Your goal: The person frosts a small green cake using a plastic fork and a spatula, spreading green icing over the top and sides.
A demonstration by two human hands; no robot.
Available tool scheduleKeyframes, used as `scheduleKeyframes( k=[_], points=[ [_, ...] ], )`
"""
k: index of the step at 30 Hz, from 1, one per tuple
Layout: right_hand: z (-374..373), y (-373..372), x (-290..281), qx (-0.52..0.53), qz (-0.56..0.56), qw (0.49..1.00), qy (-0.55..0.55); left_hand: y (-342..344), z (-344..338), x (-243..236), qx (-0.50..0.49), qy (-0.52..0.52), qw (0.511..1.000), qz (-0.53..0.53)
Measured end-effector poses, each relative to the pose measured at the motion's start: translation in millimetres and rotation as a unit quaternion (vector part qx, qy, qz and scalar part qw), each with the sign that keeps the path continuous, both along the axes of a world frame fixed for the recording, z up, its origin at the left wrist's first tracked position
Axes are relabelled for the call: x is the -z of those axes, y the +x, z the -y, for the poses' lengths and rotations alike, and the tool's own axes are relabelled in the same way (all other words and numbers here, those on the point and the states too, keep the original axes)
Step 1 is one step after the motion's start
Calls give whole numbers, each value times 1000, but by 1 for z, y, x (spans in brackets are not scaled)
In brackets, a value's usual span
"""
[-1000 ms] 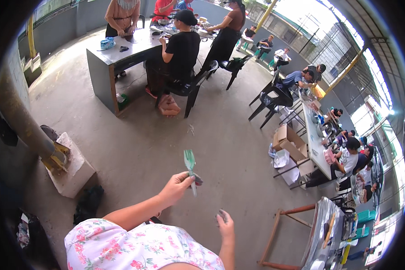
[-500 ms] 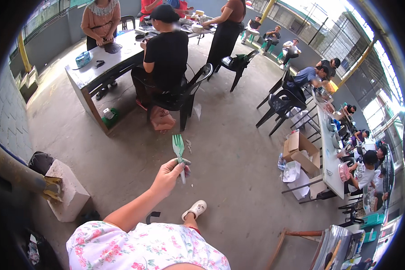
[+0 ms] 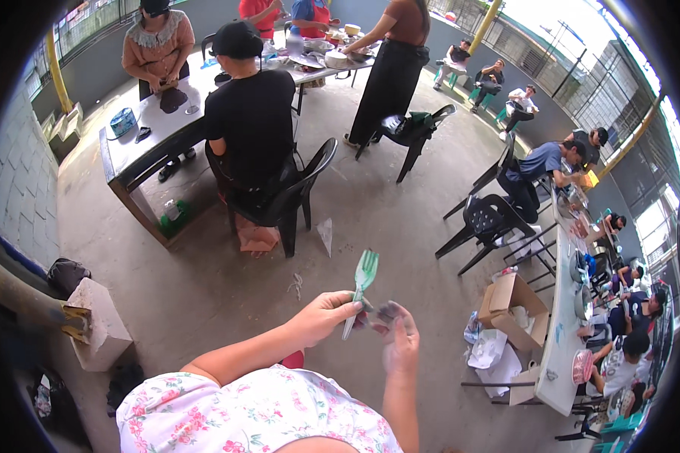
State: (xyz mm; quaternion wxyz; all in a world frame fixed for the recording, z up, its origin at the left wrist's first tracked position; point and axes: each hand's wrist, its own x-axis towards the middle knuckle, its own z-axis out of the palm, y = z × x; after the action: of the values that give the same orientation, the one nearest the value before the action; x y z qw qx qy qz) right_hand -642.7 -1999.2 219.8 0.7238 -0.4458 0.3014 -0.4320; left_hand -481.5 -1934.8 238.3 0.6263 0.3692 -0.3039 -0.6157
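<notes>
My left hand is closed round the handle of a translucent green plastic fork, tines up, above the concrete floor. Its pale handle end pokes out below the fingers. Close by on the right is my right hand, raised with its fingers loosely curled and apart; nothing shows in it. Dark smudges cover the fingertips of both hands. Whether the right fingertips touch the left hand is hard to see.
Ahead stand a long table and a seated person in black on a black chair. On the right, people sit along another table, with an open cardboard box beside it. A concrete block lies at lower left.
My right hand has come up into view beside the left. The left hand with the fork has moved right and slightly down. The view has shifted forward toward the tables.
</notes>
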Motion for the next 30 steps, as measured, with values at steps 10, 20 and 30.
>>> scheduleKeyframes(
  k=[10,20,30],
  points=[
    [220,47,-8,105,-49,993,-4,-6,273,13,140,-39,985,90],
    [435,37,-3,253,-92,963,13,-54,496,40,30,-143,977,153],
    [643,67,-25,117,-24,993,-3,-22,682,14,-57,-72,981,168]
  ],
)
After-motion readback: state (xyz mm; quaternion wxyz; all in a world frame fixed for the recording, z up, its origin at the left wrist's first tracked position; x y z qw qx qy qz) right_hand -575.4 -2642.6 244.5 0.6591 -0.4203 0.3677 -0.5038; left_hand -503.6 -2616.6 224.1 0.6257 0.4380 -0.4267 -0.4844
